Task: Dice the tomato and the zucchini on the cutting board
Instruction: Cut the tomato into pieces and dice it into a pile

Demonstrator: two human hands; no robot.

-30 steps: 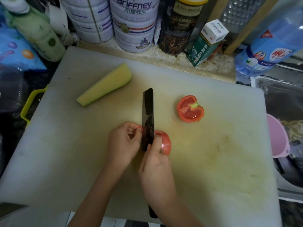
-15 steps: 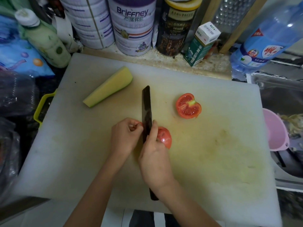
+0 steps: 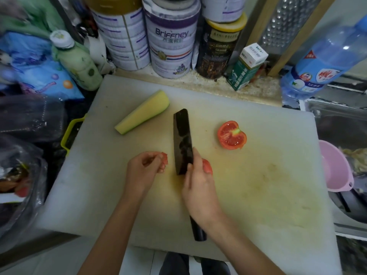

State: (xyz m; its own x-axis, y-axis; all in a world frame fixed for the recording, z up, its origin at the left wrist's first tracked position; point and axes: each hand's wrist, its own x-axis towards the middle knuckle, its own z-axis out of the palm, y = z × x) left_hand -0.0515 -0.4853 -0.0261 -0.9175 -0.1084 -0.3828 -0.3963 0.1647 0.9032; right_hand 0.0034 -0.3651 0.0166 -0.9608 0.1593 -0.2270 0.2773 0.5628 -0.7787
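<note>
Now: tomato half [image 3: 207, 167] under the knife [image 3: 182, 139]
Right hand [image 3: 200, 187] fingers clamp the knife, index steadying the blade; left hand [image 3: 145, 167] fingers pinch a slice [image 3: 164, 156] clear

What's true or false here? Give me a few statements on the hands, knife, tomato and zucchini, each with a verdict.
1. The right hand grips the knife. True.
2. The zucchini is diced. False: it lies in one piece at the far left of the cutting board.
3. A tomato half lies cut face up, right of the knife. True.
4. The left hand is empty. False: it pinches a tomato piece.
</note>
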